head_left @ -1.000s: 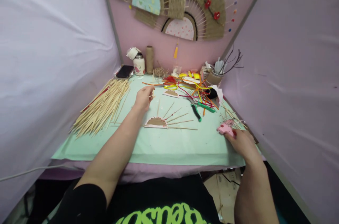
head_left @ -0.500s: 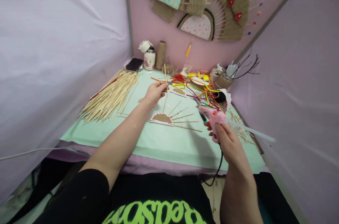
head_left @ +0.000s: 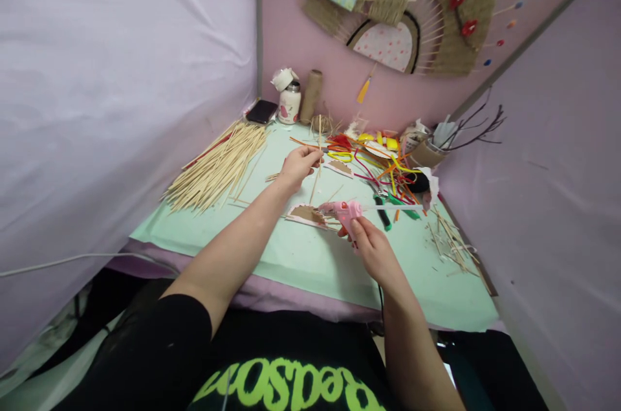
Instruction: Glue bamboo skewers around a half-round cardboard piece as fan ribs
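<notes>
Between the fingers of my left hand (head_left: 301,166) a thin wooden stick (head_left: 320,129) is pinched, standing nearly upright. Its lower end reaches down toward a half-round cardboard piece (head_left: 305,214) with a pale edge. Several sticks fan out from that piece, partly covered by the glue gun. My right hand (head_left: 369,244) is wrapped around the handle of a pink hot glue gun (head_left: 345,211). The gun's nozzle is over the right side of the cardboard, and whether it touches cannot be made out. A clear glue stick (head_left: 392,207) pokes out of its back.
A heap of wooden sticks (head_left: 218,168) lies at the left. Behind are a phone (head_left: 262,111), a white bottle (head_left: 290,103) and a twine roll (head_left: 311,95). Yellow-handled scissors (head_left: 340,156), coloured pipe cleaners (head_left: 366,168), green-handled pliers (head_left: 383,213) and another half-round piece (head_left: 339,168) lie around.
My right hand has brought the glue gun left, from the right of the table to the cardboard piece. The left hand still holds the stick in about the same place. The view has shifted slightly.
</notes>
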Motion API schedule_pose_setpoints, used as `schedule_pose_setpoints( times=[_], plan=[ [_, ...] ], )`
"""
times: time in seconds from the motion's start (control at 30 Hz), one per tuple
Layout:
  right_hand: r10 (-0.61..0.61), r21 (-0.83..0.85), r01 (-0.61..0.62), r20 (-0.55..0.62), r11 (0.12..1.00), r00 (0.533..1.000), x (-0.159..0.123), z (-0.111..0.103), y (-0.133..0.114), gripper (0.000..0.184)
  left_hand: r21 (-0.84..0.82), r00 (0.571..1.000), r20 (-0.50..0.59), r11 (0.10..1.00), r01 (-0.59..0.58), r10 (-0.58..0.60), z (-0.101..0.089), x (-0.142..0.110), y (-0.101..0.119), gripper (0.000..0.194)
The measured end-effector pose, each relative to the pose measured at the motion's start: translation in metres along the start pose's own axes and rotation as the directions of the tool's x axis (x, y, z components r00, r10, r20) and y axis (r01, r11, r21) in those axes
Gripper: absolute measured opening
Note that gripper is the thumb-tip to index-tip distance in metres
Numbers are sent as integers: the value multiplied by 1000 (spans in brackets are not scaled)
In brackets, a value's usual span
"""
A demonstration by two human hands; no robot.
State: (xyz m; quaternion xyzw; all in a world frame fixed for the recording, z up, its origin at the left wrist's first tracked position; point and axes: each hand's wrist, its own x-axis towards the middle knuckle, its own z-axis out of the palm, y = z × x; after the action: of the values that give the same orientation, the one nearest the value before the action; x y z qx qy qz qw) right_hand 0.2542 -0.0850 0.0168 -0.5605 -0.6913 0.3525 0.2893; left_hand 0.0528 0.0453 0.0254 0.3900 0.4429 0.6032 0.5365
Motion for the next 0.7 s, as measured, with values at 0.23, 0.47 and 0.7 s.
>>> schedule_pose_setpoints(
  times=[0.23, 0.47, 0.7],
  plan=[
    [0, -21, 0, 0, 1000, 1000, 2, 2, 2, 44, 27, 1000, -8, 1000, -6, 7, -1, 1, -1, 13],
    [0, -30, 0, 8, 1000, 1000, 3, 3, 4, 43, 33, 1000, -8, 999, -8, 8, 1, -2, 3, 10],
    [-4, -27, 4, 8, 1000, 1000, 4, 4, 6, 44, 38, 1000, -1, 999, -19, 19, 1, -3, 3, 13]
  ],
)
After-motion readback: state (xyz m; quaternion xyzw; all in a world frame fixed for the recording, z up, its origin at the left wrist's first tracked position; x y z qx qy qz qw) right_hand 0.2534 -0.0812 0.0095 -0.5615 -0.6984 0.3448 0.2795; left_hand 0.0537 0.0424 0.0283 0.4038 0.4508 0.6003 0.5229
